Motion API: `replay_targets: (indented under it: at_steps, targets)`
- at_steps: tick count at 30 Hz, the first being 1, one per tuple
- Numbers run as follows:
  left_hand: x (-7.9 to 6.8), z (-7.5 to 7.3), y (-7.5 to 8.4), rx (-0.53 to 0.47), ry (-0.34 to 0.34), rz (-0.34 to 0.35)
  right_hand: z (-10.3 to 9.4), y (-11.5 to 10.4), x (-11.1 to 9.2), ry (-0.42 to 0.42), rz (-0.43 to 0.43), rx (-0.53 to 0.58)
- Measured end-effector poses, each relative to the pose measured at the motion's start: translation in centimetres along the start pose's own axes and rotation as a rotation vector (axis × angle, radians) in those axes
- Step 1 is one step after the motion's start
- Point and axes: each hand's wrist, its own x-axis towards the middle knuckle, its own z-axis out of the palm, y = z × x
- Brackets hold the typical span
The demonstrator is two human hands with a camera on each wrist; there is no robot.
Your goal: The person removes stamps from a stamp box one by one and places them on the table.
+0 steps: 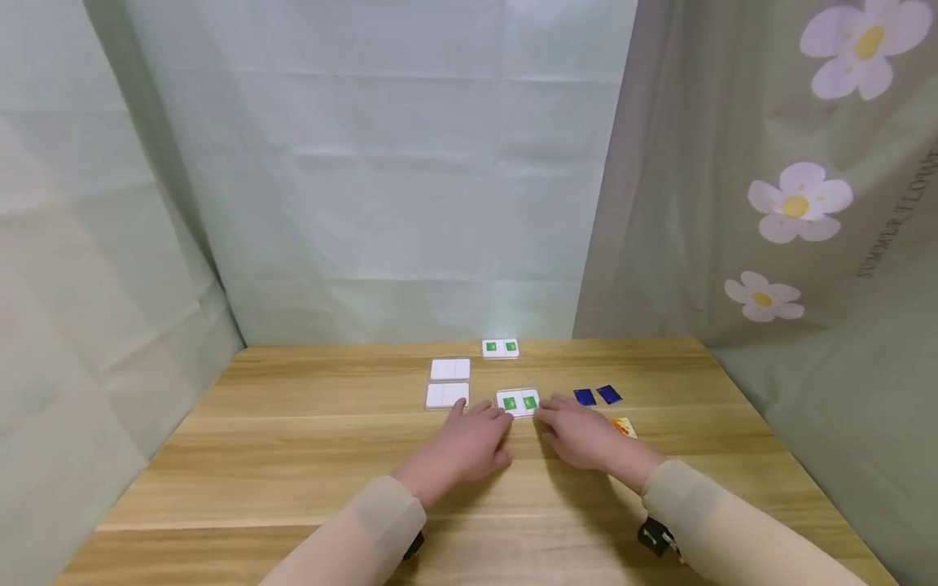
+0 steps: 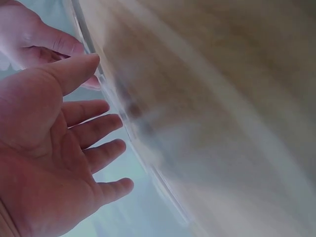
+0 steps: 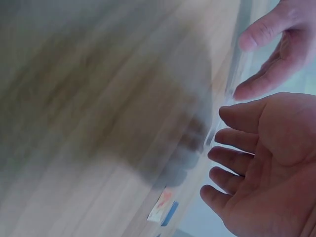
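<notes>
A flat clear case [image 1: 521, 413] with a white inside and two green squares lies on the wooden table between the two hands. My left hand [image 1: 472, 443] is at its left edge, fingers loosely extended. At its right edge is my right hand [image 1: 579, 431], its fingers also relaxed. Both wrist views show the palms, the left hand [image 2: 54, 143] and the right hand [image 3: 271, 158], with nothing gripped. Whether the fingertips touch the case or just the table beside it, I cannot tell.
Two flat cases with plain white insides, a farther one [image 1: 450, 369] and a nearer one [image 1: 445, 395], lie left of centre. Another case with green squares [image 1: 501, 348] is near the back edge. Two dark blue squares [image 1: 609, 395] and a yellow-red card [image 1: 625, 427] lie at the right.
</notes>
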Motion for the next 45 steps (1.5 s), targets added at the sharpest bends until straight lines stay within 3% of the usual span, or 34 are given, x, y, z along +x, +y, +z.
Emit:
replay_targets:
  at_steps: [10, 19, 28, 36, 45]
  targets:
    - [-2.5, 0.0, -0.7, -0.023, -0.003, 0.022, 0.4, -1.7, -0.8, -0.023, -0.051, 0.031]
    - [-4.2, -0.1, -1.4, -0.009, -0.001, 0.039, 0.3, -3.1, -1.3, -0.065, -0.041, 0.034]
    - [-6.3, -0.1, -2.6, -0.04, 0.029, 0.044, 0.3, -4.1, -1.5, -0.077, -0.105, 0.006]
    - [-7.3, -0.6, -3.1, -0.044, 0.035, 0.045, 0.6, -4.9, -1.4, -0.093, -0.141, 0.011]
    - [-7.7, -1.3, -3.5, -0.008, 0.082, 0.047, 0.8, -6.0, -1.7, -0.116, -0.117, 0.017]
